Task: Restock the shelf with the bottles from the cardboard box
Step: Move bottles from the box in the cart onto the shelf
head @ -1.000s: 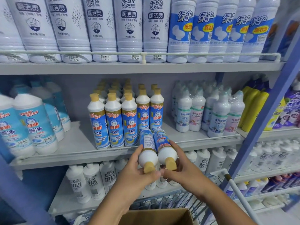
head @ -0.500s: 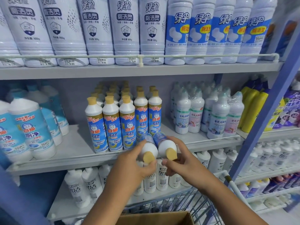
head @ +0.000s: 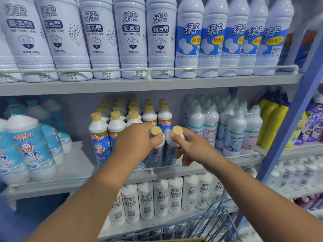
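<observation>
Left hand (head: 138,142) is wrapped round the neck of one yellow-capped bottle (head: 156,148), thumb pressed just below the cap, and the right hand (head: 190,145) is clamped the same way on a second yellow-capped bottle (head: 172,151) right beside it. Both bottles stand upright, side by side and just about touching, at the front edge of the middle shelf (head: 75,169). Directly behind the hands stand rows of matching stocked bottles (head: 98,137), yellow caps all in line. Beyond the right hand sit wrapped white bottles (head: 234,135). Below both forearms there's a wire cart (head: 215,222), and a sliver of the cardboard box (head: 174,240) shows at the bottom edge.
</observation>
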`<state>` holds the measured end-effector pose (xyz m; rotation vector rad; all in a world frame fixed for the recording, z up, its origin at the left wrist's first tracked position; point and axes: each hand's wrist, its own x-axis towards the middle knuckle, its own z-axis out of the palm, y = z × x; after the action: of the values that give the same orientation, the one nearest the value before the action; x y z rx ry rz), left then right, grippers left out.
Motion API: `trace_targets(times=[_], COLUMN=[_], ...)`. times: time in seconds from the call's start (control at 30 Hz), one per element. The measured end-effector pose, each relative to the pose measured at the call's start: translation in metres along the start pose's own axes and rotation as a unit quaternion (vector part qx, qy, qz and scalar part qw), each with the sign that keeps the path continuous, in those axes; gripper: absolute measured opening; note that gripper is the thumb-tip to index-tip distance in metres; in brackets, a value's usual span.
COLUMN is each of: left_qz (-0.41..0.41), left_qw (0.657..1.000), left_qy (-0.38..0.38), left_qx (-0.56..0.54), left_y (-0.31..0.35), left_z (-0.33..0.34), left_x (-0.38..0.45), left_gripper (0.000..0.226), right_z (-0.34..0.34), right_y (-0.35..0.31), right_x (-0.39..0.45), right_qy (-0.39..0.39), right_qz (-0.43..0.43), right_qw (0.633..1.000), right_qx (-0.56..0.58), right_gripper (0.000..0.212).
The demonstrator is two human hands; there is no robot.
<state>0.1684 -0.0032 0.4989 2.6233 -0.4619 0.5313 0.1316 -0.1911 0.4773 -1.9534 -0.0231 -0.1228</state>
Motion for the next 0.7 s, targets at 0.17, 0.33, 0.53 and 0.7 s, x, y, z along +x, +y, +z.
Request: trace_targets(times=[0.17, 0.33, 0.53, 0.7], left_qz=[0.06, 0.155, 0.104, 0.078], left_qw=[0.995, 0.973, 0.986, 0.988], left_qy=[-0.004, -0.016, -0.069, -0.087], left_qx=[0.076, 0.171, 0.106, 0.104], left_y=[0.005, 0.016, 0.011, 0.004], left_z=[-0.008, -0.006, -0.012, -0.009], left_x=[0.034, 0.066, 0.092, 0.102], left_gripper=[0.031, 0.037, 0.034, 0.031], right_z=[-0.014, -0.028, -0.029, -0.016], right_y=[-0.012, -0.013, -0.01, -0.011], right_x=[0.038, 0.068, 0.09, 0.103], right_qy=[-0.015, -0.011, 0.016, 0.111], right_qz=[0.036, 0.032, -0.028, -0.093], right_qw=[0.998, 0.99, 0.968, 0.964], right_qx=[-0.052, -0.137, -0.248, -0.225], right_gripper=[0.03, 0.039, 0.031, 0.031])
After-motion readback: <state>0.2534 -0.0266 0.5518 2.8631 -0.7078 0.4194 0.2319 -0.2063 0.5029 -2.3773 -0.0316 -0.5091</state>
